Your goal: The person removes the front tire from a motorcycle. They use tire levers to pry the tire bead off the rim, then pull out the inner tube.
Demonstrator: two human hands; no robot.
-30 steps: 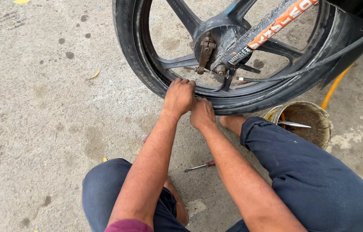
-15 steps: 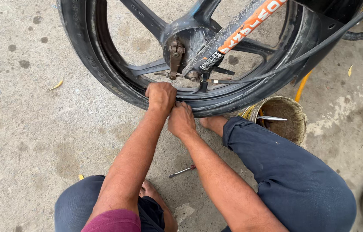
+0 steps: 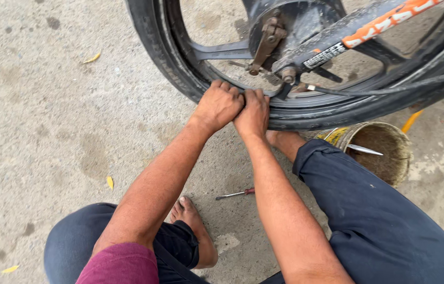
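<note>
Where the black tyre [image 3: 180,73] curves down to the concrete ground [image 3: 48,131], both hands meet side by side at its lower edge, touching each other. Left hand [image 3: 218,105]: fingers curled tight over the tyre's bead at the rim [image 3: 217,52], knuckles up, likely for a firm pull or press. Right hand [image 3: 253,111]: fingers likewise folded onto the tyre edge, thumb against the left hand; what lies under the fingertips is hidden. The person squats close, a bare foot [image 3: 193,226] tucked under, probably for leverage. A screwdriver [image 3: 235,194] lies on the ground between the legs, within reach. A rusty tin [image 3: 385,152] with a metal tool inside stands just beside the right knee, under the wheel.
</note>
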